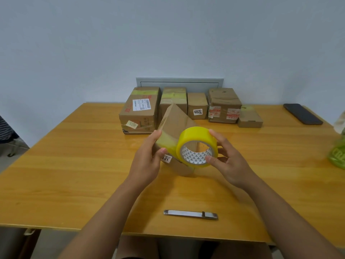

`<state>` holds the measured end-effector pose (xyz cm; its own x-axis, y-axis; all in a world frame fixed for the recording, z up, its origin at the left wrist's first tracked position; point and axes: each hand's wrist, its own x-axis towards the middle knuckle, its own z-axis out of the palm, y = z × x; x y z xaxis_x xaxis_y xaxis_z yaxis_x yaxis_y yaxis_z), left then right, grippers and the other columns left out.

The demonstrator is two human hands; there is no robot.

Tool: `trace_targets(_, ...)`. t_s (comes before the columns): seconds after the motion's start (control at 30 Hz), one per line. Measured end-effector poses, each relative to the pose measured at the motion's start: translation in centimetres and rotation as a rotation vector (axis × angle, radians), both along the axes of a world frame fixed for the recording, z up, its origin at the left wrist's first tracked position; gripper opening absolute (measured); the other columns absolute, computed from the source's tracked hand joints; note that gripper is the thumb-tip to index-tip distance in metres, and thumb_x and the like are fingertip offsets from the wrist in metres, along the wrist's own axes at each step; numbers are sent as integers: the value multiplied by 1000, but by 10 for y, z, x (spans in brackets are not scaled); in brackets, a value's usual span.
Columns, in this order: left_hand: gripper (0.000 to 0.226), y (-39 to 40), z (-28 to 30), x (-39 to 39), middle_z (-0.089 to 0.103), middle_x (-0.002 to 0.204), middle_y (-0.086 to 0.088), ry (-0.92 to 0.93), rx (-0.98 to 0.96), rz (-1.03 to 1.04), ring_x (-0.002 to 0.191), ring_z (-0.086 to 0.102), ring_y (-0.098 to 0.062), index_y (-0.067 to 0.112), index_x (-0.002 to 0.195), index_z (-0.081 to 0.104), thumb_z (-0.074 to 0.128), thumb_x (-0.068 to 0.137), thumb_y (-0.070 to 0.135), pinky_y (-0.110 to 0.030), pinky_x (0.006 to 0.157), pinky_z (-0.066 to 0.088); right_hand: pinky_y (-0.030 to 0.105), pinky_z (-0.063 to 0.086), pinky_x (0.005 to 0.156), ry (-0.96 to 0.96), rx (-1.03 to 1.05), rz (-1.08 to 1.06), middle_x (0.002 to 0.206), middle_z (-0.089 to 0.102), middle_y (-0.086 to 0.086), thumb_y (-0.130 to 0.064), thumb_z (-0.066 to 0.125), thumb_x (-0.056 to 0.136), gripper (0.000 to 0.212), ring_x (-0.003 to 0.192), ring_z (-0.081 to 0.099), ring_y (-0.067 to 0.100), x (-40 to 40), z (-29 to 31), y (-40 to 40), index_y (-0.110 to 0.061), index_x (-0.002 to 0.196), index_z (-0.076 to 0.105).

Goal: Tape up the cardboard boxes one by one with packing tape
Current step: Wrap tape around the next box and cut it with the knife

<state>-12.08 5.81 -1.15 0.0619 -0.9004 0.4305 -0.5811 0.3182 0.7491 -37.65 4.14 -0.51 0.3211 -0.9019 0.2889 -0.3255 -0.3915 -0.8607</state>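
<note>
Nearest the camera, a metal utility knife (190, 214) lies flat on the wooden table (74, 174), apart from both hands. Beyond it, the left hand (149, 157) grips a small cardboard box (174, 124) tilted up on one corner, fingers closed around its left edge and thumb beside a white number label. The right hand (226, 161) holds a roll of yellow packing tape (197, 146) against the box, fingers curled on its rim and into the core. At the far edge five closed boxes (188, 107) stand in a row against the pale wall; what they contain cannot be seen. A dark phone (302, 114) lies far right, a green bag (337, 156) at the right edge.
</note>
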Motion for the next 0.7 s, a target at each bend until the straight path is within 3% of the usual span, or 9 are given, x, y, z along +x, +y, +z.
trace_targets(0.13,47,3,-7,3,53,119,5,70,43,-8,96,57,-5,26,138,46,62,95,15,-33,85,54,28,54,84,5,-3,-63,130,48,-14,-16,68,91,86,115,53,4,8,-2,-3,-63,141,16)
trace_targets(0.23,50,6,-12,10,44,118,15,64,97,-70,95,54,8,39,136,43,65,93,25,-24,83,54,19,50,79,-38,42,-125,118,48,-20,-11,69,89,82,108,53,-3,14,-6,-4,-45,146,20)
trace_targets(0.37,61,11,-24,14,39,116,16,-18,278,-97,95,54,-4,40,145,36,65,92,35,-14,80,47,17,52,75,-92,106,-111,123,54,-16,-13,68,90,69,105,58,-5,22,-16,-2,-46,137,29)
trace_targets(0.47,62,10,-29,15,41,124,7,-45,321,-77,105,53,-11,31,149,37,64,93,34,-25,94,46,20,53,79,-93,124,-126,120,56,-17,-15,67,91,61,107,59,1,29,-19,-2,-45,133,33)
trace_targets(0.6,59,9,-26,16,42,135,1,-284,346,-36,124,31,-19,34,149,35,58,95,41,-31,101,28,22,53,82,-42,108,-163,114,57,-20,-15,64,92,53,107,57,-2,34,-18,-4,-33,136,39)
trace_targets(0.7,62,10,-26,16,25,156,0,-428,306,-39,141,17,-20,29,154,26,48,99,45,-35,114,20,19,53,78,-33,89,-194,113,58,-19,-17,64,92,51,102,57,-7,36,-18,-4,-31,135,41)
